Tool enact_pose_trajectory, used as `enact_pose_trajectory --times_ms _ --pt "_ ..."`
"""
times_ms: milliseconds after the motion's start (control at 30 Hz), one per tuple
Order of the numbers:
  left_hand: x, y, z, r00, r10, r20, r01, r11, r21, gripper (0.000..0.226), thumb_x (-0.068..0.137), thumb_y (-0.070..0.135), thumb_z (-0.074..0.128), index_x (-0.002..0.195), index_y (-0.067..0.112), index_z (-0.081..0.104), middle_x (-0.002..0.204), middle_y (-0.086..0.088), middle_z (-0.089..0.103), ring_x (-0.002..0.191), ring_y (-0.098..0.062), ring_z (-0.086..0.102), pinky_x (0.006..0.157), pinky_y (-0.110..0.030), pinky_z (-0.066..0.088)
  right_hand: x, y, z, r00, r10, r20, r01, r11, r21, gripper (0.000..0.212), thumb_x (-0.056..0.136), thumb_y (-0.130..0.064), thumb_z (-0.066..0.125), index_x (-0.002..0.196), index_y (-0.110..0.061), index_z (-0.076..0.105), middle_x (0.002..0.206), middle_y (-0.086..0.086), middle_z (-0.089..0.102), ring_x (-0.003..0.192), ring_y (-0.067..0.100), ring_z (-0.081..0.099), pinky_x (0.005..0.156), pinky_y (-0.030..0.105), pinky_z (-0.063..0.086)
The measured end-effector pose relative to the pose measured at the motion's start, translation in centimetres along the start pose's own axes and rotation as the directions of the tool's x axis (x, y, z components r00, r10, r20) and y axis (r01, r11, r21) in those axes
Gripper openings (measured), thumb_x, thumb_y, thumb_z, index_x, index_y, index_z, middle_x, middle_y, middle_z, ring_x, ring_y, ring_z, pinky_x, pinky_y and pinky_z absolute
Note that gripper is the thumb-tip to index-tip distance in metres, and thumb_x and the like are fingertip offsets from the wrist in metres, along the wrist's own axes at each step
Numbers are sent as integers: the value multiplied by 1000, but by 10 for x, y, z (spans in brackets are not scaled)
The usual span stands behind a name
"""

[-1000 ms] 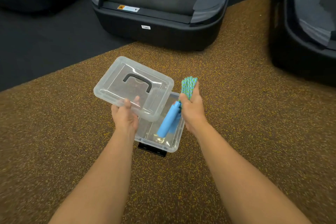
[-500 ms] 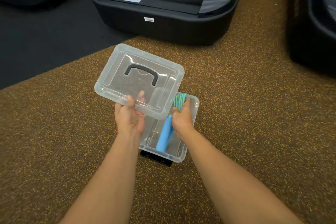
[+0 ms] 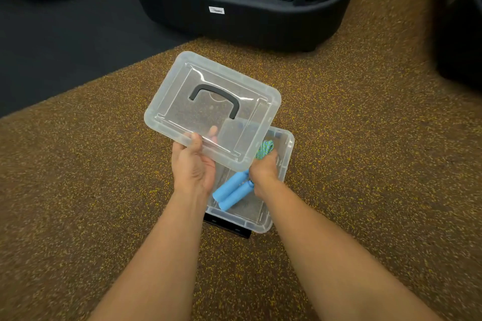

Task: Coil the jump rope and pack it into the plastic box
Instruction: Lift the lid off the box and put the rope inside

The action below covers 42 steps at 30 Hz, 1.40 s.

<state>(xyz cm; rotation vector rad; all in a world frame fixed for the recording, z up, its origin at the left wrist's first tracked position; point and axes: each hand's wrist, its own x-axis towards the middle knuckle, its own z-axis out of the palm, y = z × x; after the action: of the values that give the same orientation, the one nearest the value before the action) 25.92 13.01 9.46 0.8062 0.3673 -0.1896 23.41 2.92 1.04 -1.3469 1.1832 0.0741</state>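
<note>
Head view: two bare forearms reach over a speckled brown floor mat (image 3: 365, 164).
Left hand (image 3: 194, 167): pinches the near edge of the clear lid (image 3: 177, 112), thumb on top, fingertips showing through the plastic from beneath.
Lid: held tilted in the air, above and partly over the far left part of the plastic box (image 3: 285, 154); its dark carry handle (image 3: 216, 95) lies flat on top.
Right hand (image 3: 263, 173): down inside the box, fingers curled round the jump rope (image 3: 232, 193) where cord meets grips.
Jump rope: inside the box; its two blue grips lie side by side, pointing toward the near left corner; the green-blue coiled cord (image 3: 264, 148) sticks out past the fingers toward the far wall.
Plastic box: sits open on the mat, a black latch (image 3: 227, 225) at its near end.
Surroundings: a black treadmill base (image 3: 242, 21) stands beyond the mat, with dark flooring (image 3: 65, 47) to the left.
</note>
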Motion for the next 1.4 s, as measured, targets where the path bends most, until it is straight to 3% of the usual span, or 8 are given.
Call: enact_pose_trajectory --times_ms 233,400,533,767,900,1067,1267,1400 --pt "0 1 -7 1000 -8 -9 9 1000 16 21 97 -4 39 85 10 49 79 -6 56 78 -20 72 83 -38 57 13 6 5 988 145 -48 -137 981 134 51 90 -6 45 139 -10 30 129 12 51 106 26 54 94 36 45" --pt "-6 3 -5 999 -38 -18 38 999 -8 20 97 -5 38 88 10 48 66 1 65 73 -16 72 62 -27 57 24 7 7 970 243 -9 -237 955 180 46 94 -11 40 140 -7 32 133 16 50 100 22 50 78 28 36" --pt "-5 3 -7 998 -54 -36 53 998 -18 20 97 -5 39 86 9 49 79 -4 57 75 -18 73 61 -27 56 20 5 12 950 310 -36 -296 932 210 44 96 -20 34 137 -4 34 136 16 46 116 27 49 97 30 37" --pt "-3 3 -6 998 -59 -18 58 998 -28 19 96 -4 41 89 9 52 84 -5 55 75 -18 73 64 -26 57 22 17 13 980 186 -66 -185 982 23 50 98 -21 17 145 -5 17 151 20 25 138 34 28 113 46 26" --pt "-2 2 -6 998 -67 -11 66 997 -31 20 97 -5 40 89 9 52 86 -5 55 75 -18 73 62 -27 57 23 11 13 977 152 -149 -174 974 -148 41 95 -11 37 131 -3 20 135 26 39 125 38 40 99 45 40" --pt "-3 0 -3 997 -73 -32 72 997 -42 17 96 -6 41 94 8 50 78 -4 57 69 -16 72 61 -27 57 29 13 16 983 77 -166 -118 961 -250 37 95 -11 41 127 -4 23 132 25 45 123 37 43 91 41 41" --pt "-2 0 -4 997 -74 -15 73 996 -45 19 95 -8 40 96 8 51 78 -3 57 76 -20 73 61 -26 56 34 13 19 985 25 -171 -80 943 -323 39 95 -13 43 127 -2 25 140 24 30 125 39 39 96 41 37" --pt "-2 -2 -5 998 -62 -5 62 998 -33 27 96 -7 40 120 4 45 83 -7 53 76 -21 73 63 -27 57 42 17 25 990 29 -139 -76 935 -345 47 91 -13 51 128 -2 25 139 23 25 123 41 37 97 43 38"
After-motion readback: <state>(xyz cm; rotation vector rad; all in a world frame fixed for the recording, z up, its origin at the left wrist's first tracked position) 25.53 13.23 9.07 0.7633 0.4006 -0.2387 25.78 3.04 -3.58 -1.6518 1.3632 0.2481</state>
